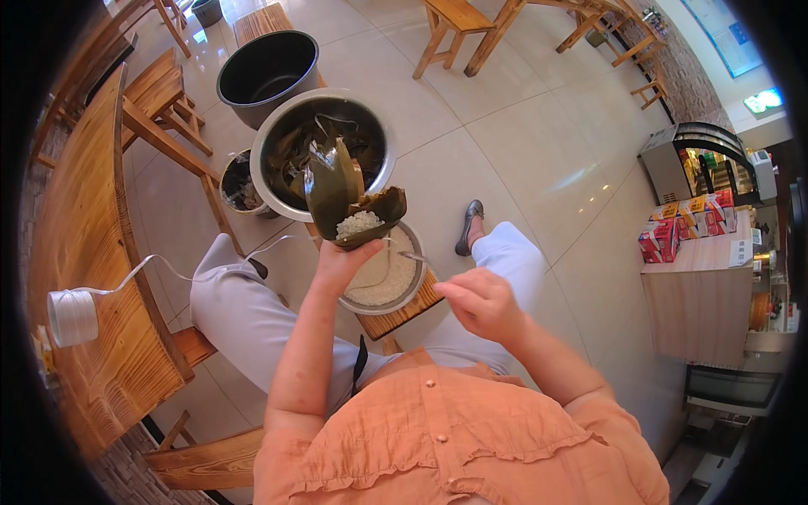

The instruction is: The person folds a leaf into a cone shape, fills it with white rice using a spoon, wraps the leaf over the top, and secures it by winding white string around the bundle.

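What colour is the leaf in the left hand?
Dark green; the leaf cone in the left hand holds white rice. The head view shows it.

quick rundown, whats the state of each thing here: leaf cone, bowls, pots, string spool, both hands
leaf cone: folded, part-filled with rice
rice bowl: holds rice
leaf basin: holds soaked leaves
dark pot: looks empty
string spool: wound, strand trailing off
left hand: gripping the cone
right hand: loosely curled around a spoon

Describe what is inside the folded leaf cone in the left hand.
The leaf cone in the left hand holds a mound of white rice. The rice and leaf walls hide anything beneath.
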The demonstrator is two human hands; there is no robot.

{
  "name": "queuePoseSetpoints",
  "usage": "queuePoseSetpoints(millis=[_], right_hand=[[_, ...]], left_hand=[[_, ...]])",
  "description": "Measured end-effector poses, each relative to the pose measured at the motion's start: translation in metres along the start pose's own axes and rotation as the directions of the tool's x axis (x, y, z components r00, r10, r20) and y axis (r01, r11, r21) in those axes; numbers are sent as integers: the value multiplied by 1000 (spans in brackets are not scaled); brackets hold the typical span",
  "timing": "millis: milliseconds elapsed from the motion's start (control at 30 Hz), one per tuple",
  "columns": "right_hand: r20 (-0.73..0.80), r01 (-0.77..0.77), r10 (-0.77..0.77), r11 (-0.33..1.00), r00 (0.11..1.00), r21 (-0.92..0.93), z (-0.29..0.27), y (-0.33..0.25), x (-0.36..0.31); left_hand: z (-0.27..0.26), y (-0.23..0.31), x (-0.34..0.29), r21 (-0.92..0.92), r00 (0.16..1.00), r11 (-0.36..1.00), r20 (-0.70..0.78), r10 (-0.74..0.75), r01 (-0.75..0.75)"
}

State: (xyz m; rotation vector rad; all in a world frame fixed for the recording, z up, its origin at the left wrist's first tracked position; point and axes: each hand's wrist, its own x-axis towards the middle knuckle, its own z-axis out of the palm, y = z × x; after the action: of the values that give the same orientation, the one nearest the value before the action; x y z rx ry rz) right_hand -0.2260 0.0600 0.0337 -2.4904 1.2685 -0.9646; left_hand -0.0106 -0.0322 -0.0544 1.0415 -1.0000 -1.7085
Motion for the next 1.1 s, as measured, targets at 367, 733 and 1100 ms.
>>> queuePoseSetpoints(millis=[367,733,1100], right_hand=[[118,-310,303,950,946,40,10,13,76],[598,-289,293,951,746,-106,9,0,125],[599,-267,343,939,723,-215,4,2,124]], left_hand=[[5,12,-7,147,985,975,69,158,-166],[8,19,-11,106,985,981,74,154,-161],[4,13,-7,63,982,985,117,151,-159]])
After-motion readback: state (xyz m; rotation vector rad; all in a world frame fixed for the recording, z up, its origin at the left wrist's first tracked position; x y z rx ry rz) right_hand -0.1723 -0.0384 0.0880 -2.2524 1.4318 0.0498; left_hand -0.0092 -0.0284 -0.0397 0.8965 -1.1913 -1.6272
